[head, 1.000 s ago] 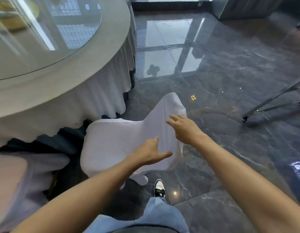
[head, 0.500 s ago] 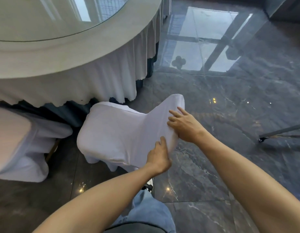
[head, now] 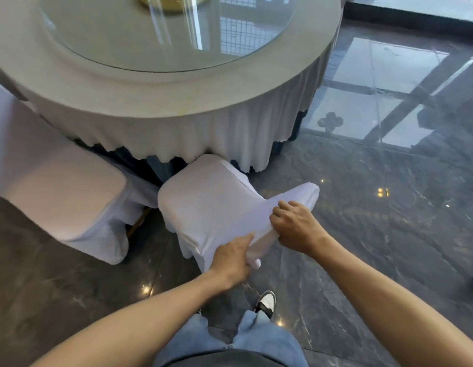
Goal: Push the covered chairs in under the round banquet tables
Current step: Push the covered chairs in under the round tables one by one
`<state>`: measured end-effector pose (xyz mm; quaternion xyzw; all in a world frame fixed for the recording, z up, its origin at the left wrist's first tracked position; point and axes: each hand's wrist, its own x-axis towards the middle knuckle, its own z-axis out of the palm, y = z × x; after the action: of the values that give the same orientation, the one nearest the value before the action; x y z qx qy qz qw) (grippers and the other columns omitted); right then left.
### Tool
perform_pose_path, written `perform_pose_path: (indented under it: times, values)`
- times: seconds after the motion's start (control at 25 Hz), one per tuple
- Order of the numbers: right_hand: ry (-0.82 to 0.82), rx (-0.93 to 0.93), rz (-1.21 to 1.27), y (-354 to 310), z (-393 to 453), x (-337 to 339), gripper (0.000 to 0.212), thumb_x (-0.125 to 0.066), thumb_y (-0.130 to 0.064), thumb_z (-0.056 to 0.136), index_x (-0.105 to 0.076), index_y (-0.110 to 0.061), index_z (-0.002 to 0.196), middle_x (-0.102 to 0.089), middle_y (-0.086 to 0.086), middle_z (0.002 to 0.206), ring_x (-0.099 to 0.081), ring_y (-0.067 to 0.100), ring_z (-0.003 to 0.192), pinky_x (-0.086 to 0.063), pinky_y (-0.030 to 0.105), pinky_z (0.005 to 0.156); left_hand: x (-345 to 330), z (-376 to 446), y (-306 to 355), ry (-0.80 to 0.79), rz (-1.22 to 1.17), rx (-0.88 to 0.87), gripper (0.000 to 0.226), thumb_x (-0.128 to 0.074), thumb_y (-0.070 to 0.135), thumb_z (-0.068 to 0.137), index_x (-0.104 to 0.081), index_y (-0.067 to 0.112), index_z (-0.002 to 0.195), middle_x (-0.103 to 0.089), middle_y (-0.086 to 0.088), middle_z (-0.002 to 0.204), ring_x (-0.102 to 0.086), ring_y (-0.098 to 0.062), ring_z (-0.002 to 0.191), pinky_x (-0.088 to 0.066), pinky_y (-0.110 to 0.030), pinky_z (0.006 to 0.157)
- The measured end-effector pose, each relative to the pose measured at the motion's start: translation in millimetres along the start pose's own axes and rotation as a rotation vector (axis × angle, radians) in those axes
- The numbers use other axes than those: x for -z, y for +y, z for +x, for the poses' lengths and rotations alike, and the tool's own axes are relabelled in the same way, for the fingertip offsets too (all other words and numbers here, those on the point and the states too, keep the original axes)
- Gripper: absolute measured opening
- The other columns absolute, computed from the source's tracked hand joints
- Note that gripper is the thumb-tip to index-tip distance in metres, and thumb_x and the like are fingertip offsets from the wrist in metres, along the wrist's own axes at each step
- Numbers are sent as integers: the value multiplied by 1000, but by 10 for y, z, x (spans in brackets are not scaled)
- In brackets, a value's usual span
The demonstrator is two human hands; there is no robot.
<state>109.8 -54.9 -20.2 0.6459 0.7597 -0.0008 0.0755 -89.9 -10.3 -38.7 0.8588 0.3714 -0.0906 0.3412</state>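
Head view, wide-angle, looking down: the person's left hand (head: 234, 260) grasps the near end of the backrest top on the white covered chair (head: 203, 205), thumb on the seat side, fingers wrapped over the far edge and hidden by the fabric; the right hand (head: 296, 229) is clenched on the same top edge just right of it, fingertips buried in the cover; the two hands lie close together without touching. Chair position: seat front at the white skirt of the round banquet table (head: 161, 94), its far corner just under the hem; backrest toward the person; chair legs fully concealed by the cover. Table: left edge and far edge cut off by the frame; glass turntable (head: 166, 30) carries strong reflections, and the gold object at its far rim is only partly in frame. A second covered chair (head: 63, 186) stands left, its left part cropped. One shoe (head: 267, 303) shows below the jeans; the other is hidden.

Against the frame half a second earlier: the right hand lay flat and open on the backrest and is now closed on it; the seat stood clear of the skirt and now meets it.
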Motion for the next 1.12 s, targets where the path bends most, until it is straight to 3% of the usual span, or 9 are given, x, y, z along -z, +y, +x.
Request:
perform_pose_path:
  times: [0.2, 0.36, 0.56, 0.72, 0.88, 1.12]
  values:
    - [57, -49, 74, -842, 1008, 353, 19, -72, -12, 43, -57, -13, 55, -59, 3, 58, -57, 27, 61, -37, 31, 50, 890, -226, -1051, 92, -32, 72, 40, -60, 14, 86, -61, 38, 118, -71, 1, 100, -64, -25, 89, -54, -39, 76]
    - [113, -46, 72, -1122, 1489, 567, 20, -75, -14, 39, -59, -13, 50, -58, 1, 52, -56, 25, 54, -36, 28, 49, 1357, -249, -1496, 147, -13, 43, 23, -63, 16, 84, -62, 34, 98, -66, 3, 86, -61, -20, 80, -40, -31, 64]
    - [6, -40, 78, -1606, 1472, 490, 24, -75, -19, 32, -58, -14, 48, -56, 2, 50, -56, 24, 47, -43, 28, 40, 1317, -435, -1877, 97, 52, -82, 33, -62, 25, 86, -62, 39, 116, -70, 4, 96, -64, -19, 89, -35, -27, 69]
    - [-6, -56, 75, -1884, 1488, 353, 23, -75, -20, 35, -59, -14, 50, -57, 3, 51, -56, 24, 47, -44, 29, 40, 1363, -495, -2125, 47, 86, -88, 25, -59, 30, 85, -59, 40, 108, -69, 6, 92, -65, -20, 88, -37, -30, 66]
    - [33, -120, 120, -1850, 1907, 436, 18, -68, -20, 37, -54, -14, 47, -53, 2, 48, -52, 25, 44, -34, 24, 42, 1708, -282, -2295, 64, 81, 14, 43, -60, 20, 85, -63, 50, 115, -71, 6, 99, -63, -21, 93, -40, -32, 73]
    - [-13, -183, 179, -1710, 2225, 235, 14, -63, -8, 45, -51, -12, 50, -51, 3, 53, -51, 27, 54, -29, 28, 49, 1789, 78, -2460, 88, -25, 84, 52, -53, 4, 89, -69, 45, 115, -70, 4, 103, -57, -23, 97, -40, -34, 79]
